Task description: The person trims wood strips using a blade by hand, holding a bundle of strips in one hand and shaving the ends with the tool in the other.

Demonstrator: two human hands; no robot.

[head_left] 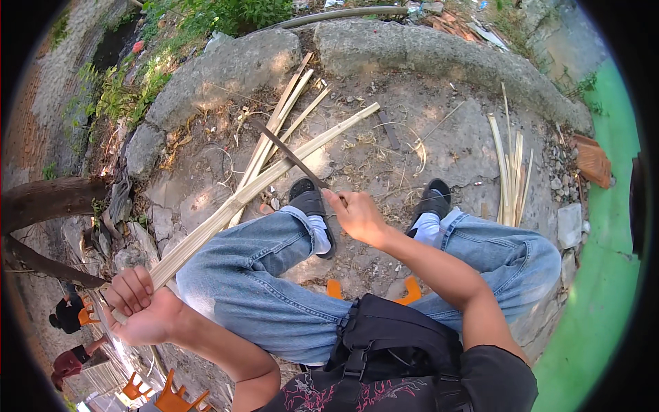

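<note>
My left hand (143, 307), at the lower left, is closed around the near end of a long pale split bamboo strip (206, 232). The strip slants over my left knee toward the far middle. My right hand (360, 217) grips a long, narrow dark-bladed knife (292, 155); the fingers hide its handle. The blade points to the far left and crosses above the held strip; whether it touches cannot be told. More pale bamboo strips (280, 118) lie on the ground beyond my left knee, partly under the held one.
Another bundle of thin strips (509, 175) lies at the right. A dark flat bar (388, 130) rests on the dirt ahead. Concrete blocks (364, 49) curve along the far side. A green wall (583, 295) stands right. Two people (67, 314) and orange chairs (175, 396) show lower left.
</note>
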